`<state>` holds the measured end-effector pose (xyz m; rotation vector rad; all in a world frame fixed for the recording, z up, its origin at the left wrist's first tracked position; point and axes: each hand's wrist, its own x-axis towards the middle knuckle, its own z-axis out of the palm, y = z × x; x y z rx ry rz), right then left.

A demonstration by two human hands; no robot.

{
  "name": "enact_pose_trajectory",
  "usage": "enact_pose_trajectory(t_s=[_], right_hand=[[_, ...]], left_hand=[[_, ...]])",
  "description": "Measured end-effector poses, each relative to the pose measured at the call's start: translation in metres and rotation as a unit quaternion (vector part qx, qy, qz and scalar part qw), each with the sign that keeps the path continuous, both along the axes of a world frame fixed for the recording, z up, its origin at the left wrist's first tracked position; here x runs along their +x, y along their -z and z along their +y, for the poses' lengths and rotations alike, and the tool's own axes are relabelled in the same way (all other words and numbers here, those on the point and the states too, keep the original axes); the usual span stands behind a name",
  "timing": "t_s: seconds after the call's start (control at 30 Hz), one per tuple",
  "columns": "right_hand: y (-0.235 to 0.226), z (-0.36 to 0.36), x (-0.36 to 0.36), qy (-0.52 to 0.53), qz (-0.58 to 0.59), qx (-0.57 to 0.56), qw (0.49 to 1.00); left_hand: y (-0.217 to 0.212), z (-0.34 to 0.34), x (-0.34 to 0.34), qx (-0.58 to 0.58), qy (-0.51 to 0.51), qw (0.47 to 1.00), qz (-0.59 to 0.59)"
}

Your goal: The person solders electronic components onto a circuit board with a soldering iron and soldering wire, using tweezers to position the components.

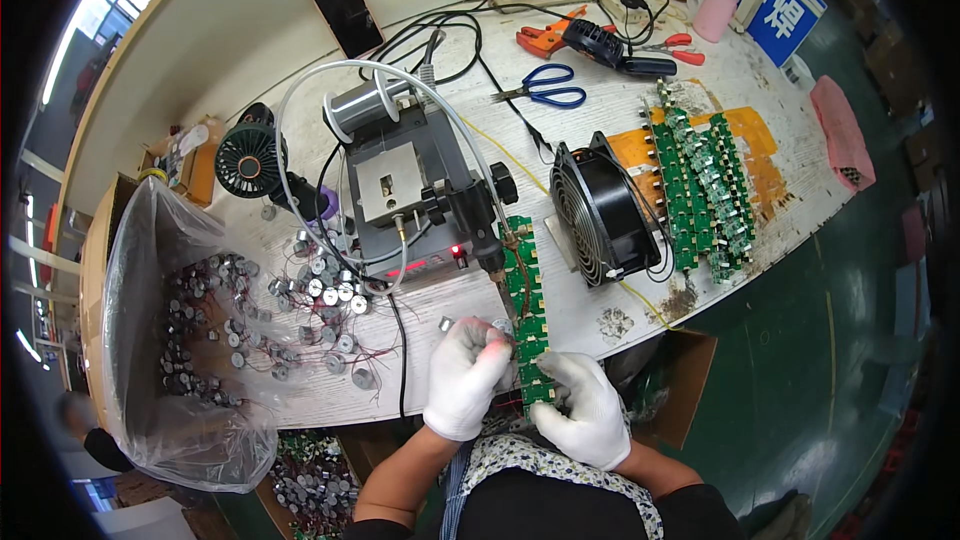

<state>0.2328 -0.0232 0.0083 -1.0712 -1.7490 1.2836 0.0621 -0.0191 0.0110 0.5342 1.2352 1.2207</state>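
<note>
Both my hands wear white gloves at the table's near edge. My right hand [585, 410] holds the near end of a long green circuit board strip [527, 300] that runs away from me toward a black soldering machine [420, 195]. My left hand [465, 375] pinches a small silver motor [499, 328] against the strip's left edge. Another small silver part [446, 323] lies just left of my fingers.
Loose silver motors with thin wires [325, 305] lie left of the machine, and more fill a clear plastic bag [175, 340]. A black fan [600, 210] stands to the right, beside stacked green boards [705, 185]. Scissors [545, 88], pliers and cables lie at the back.
</note>
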Motion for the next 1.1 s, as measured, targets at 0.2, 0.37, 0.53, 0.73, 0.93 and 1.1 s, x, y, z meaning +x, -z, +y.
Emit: enact_pose_trajectory(t_s=[0.2,0.37,0.53,0.73,0.93,1.1], right_hand=[[0.005,-0.001,0.0,-0.002,0.016,-0.001,1.0],[0.003,-0.001,-0.001,0.002,0.004,0.001,1.0],[0.002,0.001,-0.003,0.007,0.002,-0.006,1.0],[-0.005,0.003,-0.005,0.015,-0.014,0.014,1.0],[-0.006,0.005,-0.008,0.034,-0.034,0.13,0.99],[-0.005,0.005,-0.008,0.032,-0.04,0.124,0.991]], left_hand=[[0.0,0.0,0.007,0.001,-0.04,0.999,0.033],[0.0,0.001,0.012,0.003,-0.069,0.996,0.05],[0.005,0.002,0.014,-0.003,-0.091,0.992,0.092],[0.005,0.003,0.015,-0.004,-0.099,0.986,0.131],[-0.002,0.004,0.013,0.005,-0.085,0.981,0.172],[-0.007,0.006,0.012,0.023,-0.071,0.975,0.21]])
